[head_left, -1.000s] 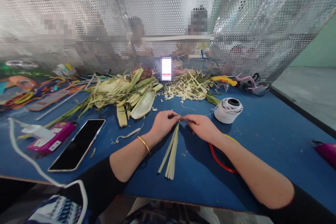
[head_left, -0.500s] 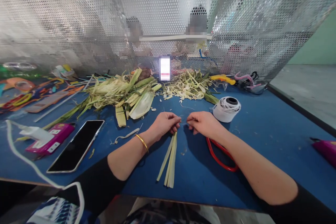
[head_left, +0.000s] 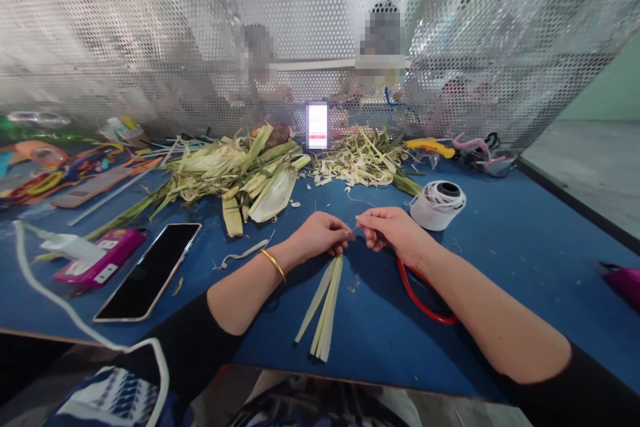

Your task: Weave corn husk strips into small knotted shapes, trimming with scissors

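Pinched between the fingers of my left hand (head_left: 325, 235) is the top end of several pale green husk strips (head_left: 326, 320), which fan out downward over the blue table. My right hand (head_left: 393, 230) is closed in a pinch a short gap away, on what appears to be a fine thread, barely visible between the hands. The strips' upper ends are hidden by my fingers. Behind my right hand stands a white spool of thread (head_left: 434, 210). Red-handled scissors or a similar red loop (head_left: 425, 303) lies partly under my right forearm.
A heap of husks (head_left: 215, 167) and a pile of shreds (head_left: 363, 163) lie ahead, before a perforated metal screen (head_left: 320, 7). At left are a phone (head_left: 150, 273), a magenta power strip (head_left: 105, 257) and a white cable (head_left: 65, 317). People sit beyond the screen.
My hands, close together at the strips' top a second ago, have drawn slightly apart. My left fingers now cover the strips' tied-looking end, and the strips have spread a little wider.
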A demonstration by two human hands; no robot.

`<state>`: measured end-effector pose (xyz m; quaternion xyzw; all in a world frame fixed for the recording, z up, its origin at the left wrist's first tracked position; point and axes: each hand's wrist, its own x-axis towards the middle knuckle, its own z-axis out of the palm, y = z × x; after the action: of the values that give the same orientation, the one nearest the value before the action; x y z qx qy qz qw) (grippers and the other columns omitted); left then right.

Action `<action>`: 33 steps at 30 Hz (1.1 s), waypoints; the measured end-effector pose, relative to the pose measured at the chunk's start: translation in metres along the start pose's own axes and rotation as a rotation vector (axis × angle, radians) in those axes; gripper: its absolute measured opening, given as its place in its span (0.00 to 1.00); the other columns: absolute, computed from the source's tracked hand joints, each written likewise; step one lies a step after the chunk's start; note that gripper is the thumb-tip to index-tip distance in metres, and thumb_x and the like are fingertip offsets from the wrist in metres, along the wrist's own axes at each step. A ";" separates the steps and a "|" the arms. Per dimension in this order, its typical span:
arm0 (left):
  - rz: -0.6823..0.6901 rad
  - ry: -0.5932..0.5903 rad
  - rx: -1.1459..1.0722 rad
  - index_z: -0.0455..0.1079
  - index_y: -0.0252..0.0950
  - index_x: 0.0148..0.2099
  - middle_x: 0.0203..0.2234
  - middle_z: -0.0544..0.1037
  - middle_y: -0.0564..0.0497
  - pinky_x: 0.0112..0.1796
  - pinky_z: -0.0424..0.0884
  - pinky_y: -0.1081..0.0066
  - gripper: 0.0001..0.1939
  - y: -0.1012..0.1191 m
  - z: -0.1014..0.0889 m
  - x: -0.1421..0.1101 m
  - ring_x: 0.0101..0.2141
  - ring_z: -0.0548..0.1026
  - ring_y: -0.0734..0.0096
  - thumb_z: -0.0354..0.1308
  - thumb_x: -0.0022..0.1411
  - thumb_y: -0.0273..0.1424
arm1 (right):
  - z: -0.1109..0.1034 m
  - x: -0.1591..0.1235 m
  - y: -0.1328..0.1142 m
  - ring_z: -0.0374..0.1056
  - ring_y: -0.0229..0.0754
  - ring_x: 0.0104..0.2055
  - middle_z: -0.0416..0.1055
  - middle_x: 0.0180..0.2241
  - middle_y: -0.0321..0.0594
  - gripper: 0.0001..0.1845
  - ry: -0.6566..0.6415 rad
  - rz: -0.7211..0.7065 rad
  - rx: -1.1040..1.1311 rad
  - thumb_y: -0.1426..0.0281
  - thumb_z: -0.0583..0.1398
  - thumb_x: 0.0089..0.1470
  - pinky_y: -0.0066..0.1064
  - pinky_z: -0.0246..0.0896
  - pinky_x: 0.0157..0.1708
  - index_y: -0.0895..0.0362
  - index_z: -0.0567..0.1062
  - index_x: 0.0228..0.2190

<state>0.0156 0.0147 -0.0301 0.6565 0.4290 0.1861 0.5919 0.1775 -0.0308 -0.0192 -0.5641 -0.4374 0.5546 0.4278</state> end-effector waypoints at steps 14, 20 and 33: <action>0.059 -0.127 0.080 0.73 0.34 0.26 0.16 0.70 0.56 0.22 0.63 0.80 0.04 0.011 -0.002 -0.008 0.20 0.67 0.79 0.58 0.50 0.28 | 0.000 0.004 0.005 0.62 0.30 0.17 0.77 0.27 0.41 0.07 -0.036 0.070 0.154 0.70 0.62 0.46 0.21 0.54 0.14 0.60 0.78 0.29; 0.025 -0.041 0.017 0.75 0.32 0.27 0.17 0.71 0.54 0.23 0.62 0.78 0.10 0.008 0.000 -0.005 0.19 0.66 0.80 0.58 0.53 0.33 | -0.002 -0.005 -0.009 0.67 0.33 0.25 0.73 0.44 0.43 0.20 -0.031 -0.302 0.170 0.60 0.60 0.48 0.28 0.64 0.26 0.53 0.73 0.43; -0.004 0.037 -0.100 0.73 0.33 0.28 0.20 0.74 0.53 0.20 0.59 0.79 0.06 0.007 -0.004 -0.004 0.19 0.67 0.82 0.59 0.52 0.30 | -0.007 0.002 0.003 0.65 0.36 0.20 0.67 0.16 0.31 0.12 0.020 -0.339 -0.794 0.63 0.57 0.50 0.27 0.56 0.24 0.56 0.72 0.21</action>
<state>0.0129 0.0144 -0.0220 0.6217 0.4316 0.2181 0.6161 0.1850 -0.0299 -0.0228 -0.6104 -0.6991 0.2599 0.2667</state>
